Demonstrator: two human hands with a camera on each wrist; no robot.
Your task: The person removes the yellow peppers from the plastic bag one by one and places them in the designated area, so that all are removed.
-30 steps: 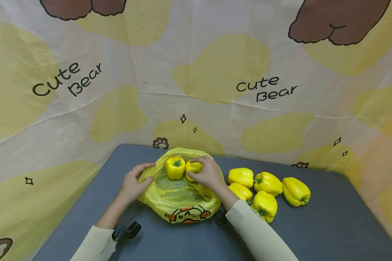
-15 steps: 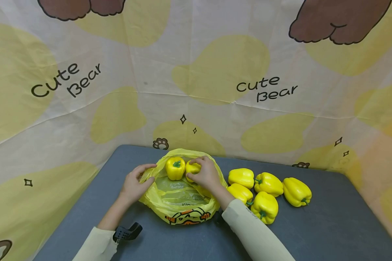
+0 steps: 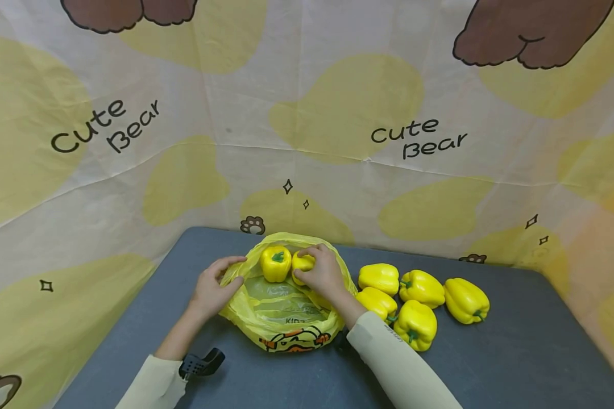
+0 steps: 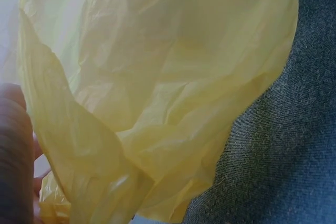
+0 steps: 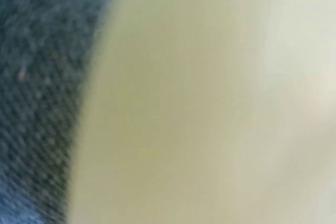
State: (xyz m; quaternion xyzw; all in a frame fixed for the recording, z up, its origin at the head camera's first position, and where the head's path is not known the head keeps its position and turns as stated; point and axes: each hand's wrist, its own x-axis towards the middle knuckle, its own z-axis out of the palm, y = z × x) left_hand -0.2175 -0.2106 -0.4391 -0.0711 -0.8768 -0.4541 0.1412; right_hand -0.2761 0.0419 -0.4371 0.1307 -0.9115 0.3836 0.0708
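A yellow plastic bag (image 3: 243,329) sits on the table in the head view with its mouth wide and a cartoon print on its near side. My left hand (image 3: 211,288) holds its left rim, thumb and fingers spread along the edge. In the left wrist view the bag's thin film (image 4: 173,77) fills most of the picture beside part of my hand (image 4: 14,156). Inside the bag stands a yellow bell pepper (image 3: 275,264), stem up. Just right of it, my right hand (image 3: 326,274) grips a second bell pepper (image 3: 302,263), partly hidden by the fingers.
Several more yellow bell peppers (image 3: 422,288) lie in a group right of the bag, close to my right forearm. The dark grey table (image 3: 517,346) meets a printed cloth backdrop (image 3: 332,187) behind. A blurred pale yellow surface (image 5: 173,103) covers most of the right wrist view.
Both hands, the bag and the peppers stay almost where they were. My right forearm has shifted slightly left, and lettering inside the bag now shows more.
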